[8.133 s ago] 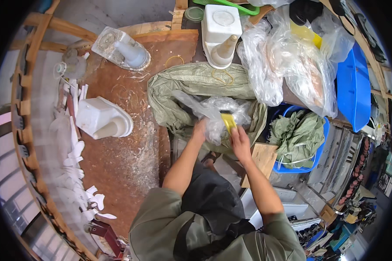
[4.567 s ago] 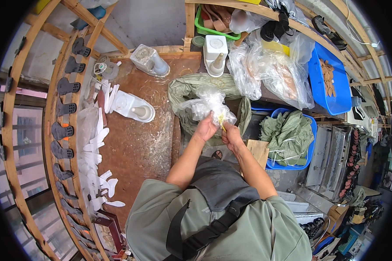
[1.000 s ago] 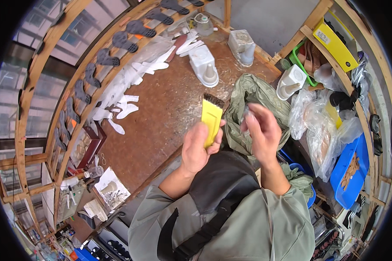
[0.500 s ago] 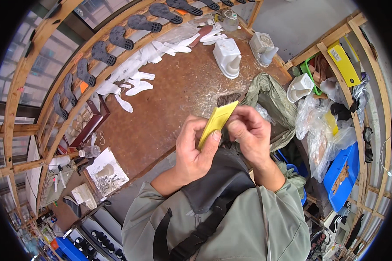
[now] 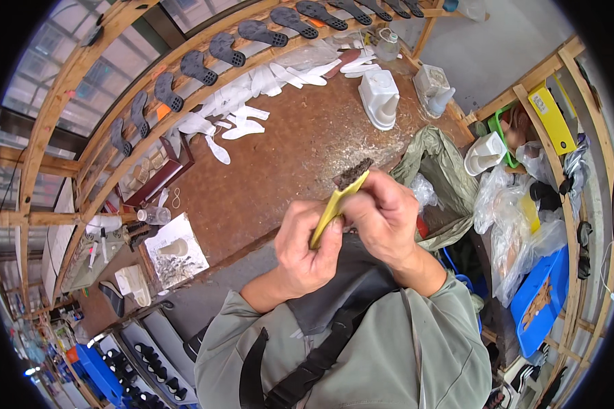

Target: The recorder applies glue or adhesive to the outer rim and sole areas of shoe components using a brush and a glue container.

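A flat yellow brush (image 5: 333, 206) with dark bristles is held up in front of me over the near edge of the brown workbench (image 5: 273, 170). My left hand (image 5: 303, 242) is closed around the lower end of its handle, the thumb lying against it. Closed on the handle just below the bristles is my right hand (image 5: 387, 217), its thumb and fingers slightly smeared by motion. The brush is seen nearly edge-on, bristles pointing up and to the right.
White insoles (image 5: 242, 126) lie along the bench's far left, below a rack of dark soles (image 5: 256, 32). White plastic containers (image 5: 378, 92) stand at the back. On the right are an open green sack (image 5: 423, 151), plastic bags (image 5: 512, 238) and a blue tray (image 5: 561, 279).
The brush has turned from showing its broad yellow face to nearly edge-on. My right hand has moved slightly left, closing over the handle near the bristles. The whole view has shifted a little.
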A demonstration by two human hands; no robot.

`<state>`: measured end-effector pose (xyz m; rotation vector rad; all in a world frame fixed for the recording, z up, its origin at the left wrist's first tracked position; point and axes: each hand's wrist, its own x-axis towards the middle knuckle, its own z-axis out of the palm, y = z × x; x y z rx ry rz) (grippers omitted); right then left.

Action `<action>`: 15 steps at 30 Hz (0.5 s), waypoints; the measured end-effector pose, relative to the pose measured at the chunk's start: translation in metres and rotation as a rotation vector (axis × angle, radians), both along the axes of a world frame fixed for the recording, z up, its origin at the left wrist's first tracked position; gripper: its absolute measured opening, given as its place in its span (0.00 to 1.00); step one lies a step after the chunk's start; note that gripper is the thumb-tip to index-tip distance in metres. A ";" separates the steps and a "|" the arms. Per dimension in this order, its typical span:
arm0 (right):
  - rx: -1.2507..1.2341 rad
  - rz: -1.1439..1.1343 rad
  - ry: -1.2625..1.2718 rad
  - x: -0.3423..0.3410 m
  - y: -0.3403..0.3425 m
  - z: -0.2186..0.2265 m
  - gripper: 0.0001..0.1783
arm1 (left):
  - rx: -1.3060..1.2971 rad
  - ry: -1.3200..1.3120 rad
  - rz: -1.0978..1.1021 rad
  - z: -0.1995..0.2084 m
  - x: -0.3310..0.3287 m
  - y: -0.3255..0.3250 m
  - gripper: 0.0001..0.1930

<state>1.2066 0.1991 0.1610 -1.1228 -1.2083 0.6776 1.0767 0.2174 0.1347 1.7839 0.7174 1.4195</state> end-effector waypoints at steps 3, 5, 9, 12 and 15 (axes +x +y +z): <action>0.020 0.038 -0.004 0.014 -0.002 0.002 0.05 | 0.115 0.093 0.107 0.005 0.014 -0.009 0.06; 0.019 0.096 0.103 0.026 -0.010 0.007 0.05 | -0.008 0.013 0.070 0.005 0.021 -0.019 0.05; 0.058 0.088 0.181 0.040 -0.017 -0.002 0.08 | -0.068 0.006 0.044 0.006 0.040 -0.032 0.05; -0.044 0.186 0.079 0.058 -0.018 0.005 0.08 | 0.082 0.076 0.148 0.010 0.051 -0.042 0.05; -0.010 0.287 0.225 0.067 -0.023 0.004 0.09 | -0.154 -0.069 0.088 0.008 0.057 -0.055 0.04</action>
